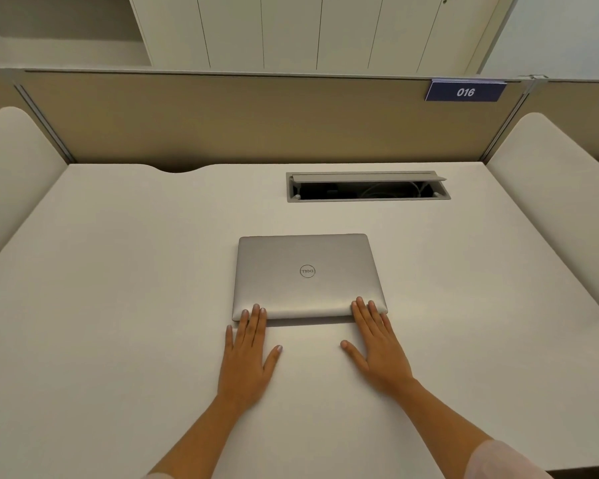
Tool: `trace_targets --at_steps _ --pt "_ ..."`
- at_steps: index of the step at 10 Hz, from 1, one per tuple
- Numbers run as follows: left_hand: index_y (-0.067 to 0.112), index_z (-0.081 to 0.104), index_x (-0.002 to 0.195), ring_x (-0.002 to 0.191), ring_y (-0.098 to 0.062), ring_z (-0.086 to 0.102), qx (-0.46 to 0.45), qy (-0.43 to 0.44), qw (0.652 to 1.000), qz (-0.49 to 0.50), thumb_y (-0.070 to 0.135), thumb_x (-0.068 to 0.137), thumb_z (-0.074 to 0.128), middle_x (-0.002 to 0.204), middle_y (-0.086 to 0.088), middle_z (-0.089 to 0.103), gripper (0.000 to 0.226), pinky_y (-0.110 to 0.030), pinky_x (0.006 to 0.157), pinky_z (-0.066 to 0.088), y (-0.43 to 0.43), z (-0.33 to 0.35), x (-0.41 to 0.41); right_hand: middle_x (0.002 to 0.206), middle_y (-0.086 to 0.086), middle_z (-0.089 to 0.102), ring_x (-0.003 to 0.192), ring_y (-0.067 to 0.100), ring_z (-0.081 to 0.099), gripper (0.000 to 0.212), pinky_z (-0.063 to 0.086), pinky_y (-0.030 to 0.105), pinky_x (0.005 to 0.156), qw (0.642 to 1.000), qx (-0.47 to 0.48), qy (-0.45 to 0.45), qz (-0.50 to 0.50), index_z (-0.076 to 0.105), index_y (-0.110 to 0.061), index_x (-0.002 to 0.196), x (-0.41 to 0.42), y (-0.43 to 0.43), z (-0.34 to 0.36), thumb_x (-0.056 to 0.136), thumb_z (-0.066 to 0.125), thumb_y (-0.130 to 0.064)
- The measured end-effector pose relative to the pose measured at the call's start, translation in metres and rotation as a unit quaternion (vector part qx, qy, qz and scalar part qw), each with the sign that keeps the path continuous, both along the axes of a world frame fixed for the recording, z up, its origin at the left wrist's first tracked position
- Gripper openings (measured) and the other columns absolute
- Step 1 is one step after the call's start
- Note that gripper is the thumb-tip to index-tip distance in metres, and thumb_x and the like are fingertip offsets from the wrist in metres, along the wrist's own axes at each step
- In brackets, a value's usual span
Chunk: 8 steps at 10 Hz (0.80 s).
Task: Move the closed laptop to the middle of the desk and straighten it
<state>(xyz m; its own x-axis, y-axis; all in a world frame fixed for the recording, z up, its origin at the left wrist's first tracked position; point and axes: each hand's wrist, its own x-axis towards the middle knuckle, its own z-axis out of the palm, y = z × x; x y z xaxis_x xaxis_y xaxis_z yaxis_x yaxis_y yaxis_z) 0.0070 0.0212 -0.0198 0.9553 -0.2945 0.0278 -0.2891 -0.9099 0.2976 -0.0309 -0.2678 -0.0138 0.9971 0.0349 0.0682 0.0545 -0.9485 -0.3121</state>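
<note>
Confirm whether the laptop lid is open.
No. The laptop lies closed and flat on the desk, logo facing up.

The white desk (118, 271) carries a closed silver laptop (308, 274) near its middle, both flat hands, left (248, 361) and right (381, 350), at 6 o'clock touching its near edge, and a cable hatch (367, 186) at 1 o'clock.
</note>
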Motion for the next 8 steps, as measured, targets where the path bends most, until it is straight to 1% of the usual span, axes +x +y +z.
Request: trace_targets --at_steps 1,2,3,5,6,7,8 --pt "0.021 -0.004 0.155 0.151 -0.013 -0.007 -0.002 0.001 1.0 -0.003 0.056 0.096 0.024 0.165 0.004 -0.001 0.075 -0.034 0.119 -0.009 0.001 -0.002 0.001 0.164 -0.015 -0.006 0.151 0.008 -0.01 0.075 -0.006 0.027 0.122 1.0 -0.002 0.003 -0.002 -0.004 -0.028 0.155 0.0 0.0 0.0 0.096 0.029 -0.061" --pt "0.02 -0.003 0.155 0.151 -0.014 -0.007 -0.009 -0.003 1.0 -0.01 0.056 0.096 0.027 0.165 0.004 -0.003 0.076 -0.033 0.12 -0.009 0.002 -0.004 0.001 0.164 -0.013 -0.005 0.151 0.008 -0.01 0.075 -0.006 0.027 0.122 1.0 -0.007 0.002 -0.004 -0.004 -0.027 0.156 0.0 0.0 0.0 0.096 0.029 -0.061" --pt "0.02 -0.006 0.155 0.151 -0.015 -0.008 -0.002 -0.004 1.0 -0.011 0.057 0.096 0.026 0.165 0.005 -0.008 0.077 -0.034 0.12 -0.009 0.002 -0.006 0.001 0.164 -0.012 -0.004 0.151 0.008 -0.01 0.075 -0.005 0.027 0.122 1.0 -0.013 0.003 -0.002 -0.004 -0.027 0.156 0.0 0.0 0.0 0.096 0.029 -0.06" --pt "0.019 -0.004 0.155 0.151 -0.015 -0.007 0.005 -0.007 1.0 -0.012 0.058 0.095 0.023 0.165 0.003 -0.004 0.077 -0.034 0.119 -0.01 0.002 -0.006 0.002 0.164 -0.012 -0.005 0.151 0.008 -0.01 0.076 -0.006 0.027 0.122 1.0 -0.016 0.005 -0.002 -0.005 -0.027 0.155 0.0 0.0 0.001 0.096 0.025 -0.062" --pt "0.019 -0.004 0.155 0.151 -0.015 -0.005 0.012 -0.011 1.0 -0.008 0.059 0.095 0.02 0.165 0.001 0.0 0.076 -0.036 0.119 -0.01 0.002 -0.003 0.0 0.164 -0.013 -0.006 0.151 0.008 -0.01 0.076 -0.006 0.028 0.122 1.0 -0.016 0.013 -0.006 -0.005 -0.027 0.155 -0.001 0.001 0.003 0.096 0.025 -0.062" --pt "0.016 -0.001 0.155 0.151 -0.015 -0.003 0.011 -0.035 0.999 -0.017 0.06 0.095 0.018 0.165 -0.001 0.003 0.077 -0.038 0.12 -0.011 0.004 -0.002 0.002 0.164 -0.012 -0.007 0.151 0.01 -0.009 0.075 -0.006 0.029 0.122 1.0 -0.023 0.014 -0.002 -0.004 -0.026 0.155 0.0 -0.001 0.002 0.096 0.023 -0.062" --pt "0.016 -0.001 0.155 0.151 -0.015 -0.003 -0.01 -0.045 0.999 -0.024 0.059 0.096 0.019 0.165 -0.001 0.003 0.076 -0.04 0.121 -0.009 -0.002 0.012 0.01 0.163 -0.012 -0.006 0.152 0.011 -0.006 0.073 -0.007 0.03 0.123 1.0 -0.002 0.01 -0.007 -0.002 -0.024 0.155 0.006 0.003 0.009 0.096 0.02 -0.061"
